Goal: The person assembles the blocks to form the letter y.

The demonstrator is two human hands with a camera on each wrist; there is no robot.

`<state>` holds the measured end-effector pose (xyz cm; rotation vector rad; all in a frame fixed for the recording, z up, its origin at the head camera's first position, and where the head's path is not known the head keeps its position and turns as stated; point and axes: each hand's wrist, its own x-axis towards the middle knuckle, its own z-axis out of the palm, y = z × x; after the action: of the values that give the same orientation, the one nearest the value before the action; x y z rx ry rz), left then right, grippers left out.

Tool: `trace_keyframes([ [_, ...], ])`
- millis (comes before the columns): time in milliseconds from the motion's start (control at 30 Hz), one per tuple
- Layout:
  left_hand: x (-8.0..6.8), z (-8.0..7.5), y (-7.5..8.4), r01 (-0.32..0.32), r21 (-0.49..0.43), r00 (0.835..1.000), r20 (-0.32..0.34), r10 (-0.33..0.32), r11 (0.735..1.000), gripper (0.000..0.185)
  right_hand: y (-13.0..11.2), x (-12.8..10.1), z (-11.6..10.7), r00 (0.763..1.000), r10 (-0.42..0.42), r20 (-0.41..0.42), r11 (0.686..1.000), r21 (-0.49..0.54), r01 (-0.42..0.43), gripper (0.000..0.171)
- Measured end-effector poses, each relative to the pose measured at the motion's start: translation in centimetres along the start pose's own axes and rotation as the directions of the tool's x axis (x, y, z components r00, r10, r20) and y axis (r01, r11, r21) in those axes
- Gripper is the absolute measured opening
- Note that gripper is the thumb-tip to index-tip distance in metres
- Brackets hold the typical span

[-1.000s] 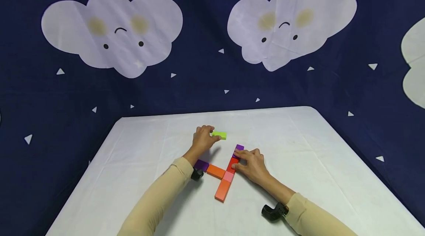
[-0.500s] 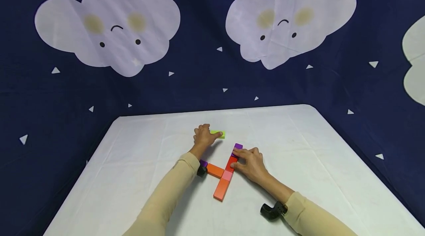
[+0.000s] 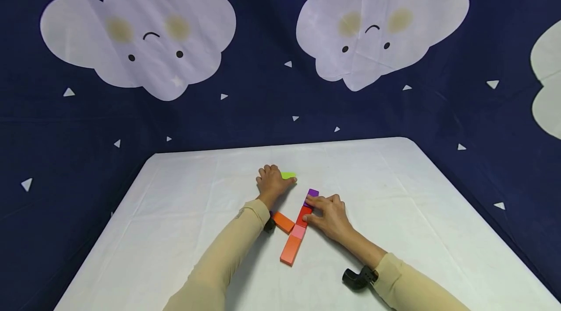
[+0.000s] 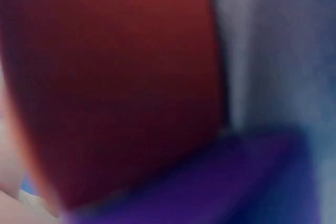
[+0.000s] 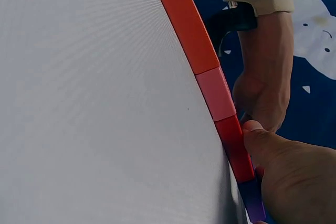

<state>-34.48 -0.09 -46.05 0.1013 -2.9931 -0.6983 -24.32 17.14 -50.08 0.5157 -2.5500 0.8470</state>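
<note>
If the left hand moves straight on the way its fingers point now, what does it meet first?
Probably the small lime-green rectangular block: the left hand already touches or covers its near end. Beyond it, only bare white tablecloth shows.

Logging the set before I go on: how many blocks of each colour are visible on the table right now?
Orange blocks: 2
Purple blocks: 2
Pink block: 1
Red block: 1
Green block: 1
Total: 7 blocks
</note>
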Motion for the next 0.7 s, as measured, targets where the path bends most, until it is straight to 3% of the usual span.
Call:
trace_keyframes([
  [400,-0.4,-0.6,-0.9,-0.025,0.005,1.0,0.01,0.025,1.0,0.045,-0.1,-0.1,0.1,1.0,0.006,0.004,1.0,0.016,-0.006,0.049],
  [567,-1.5,-1.8,-1.6,-0.081,0.012,0.997,0.013,0.08,0.997,0.04,-0.2,0.1,-0.1,1.0,0.016,0.02,1.0,0.024,-0.017,0.05],
  [700,-2.6,-2.3,-2.0,-0.141,0.081,0.99,0.028,0.139,0.987,0.042,-0.1,0.1,-0.1,0.999,0.021,0.031,0.999,0.032,-0.022,0.05],
])
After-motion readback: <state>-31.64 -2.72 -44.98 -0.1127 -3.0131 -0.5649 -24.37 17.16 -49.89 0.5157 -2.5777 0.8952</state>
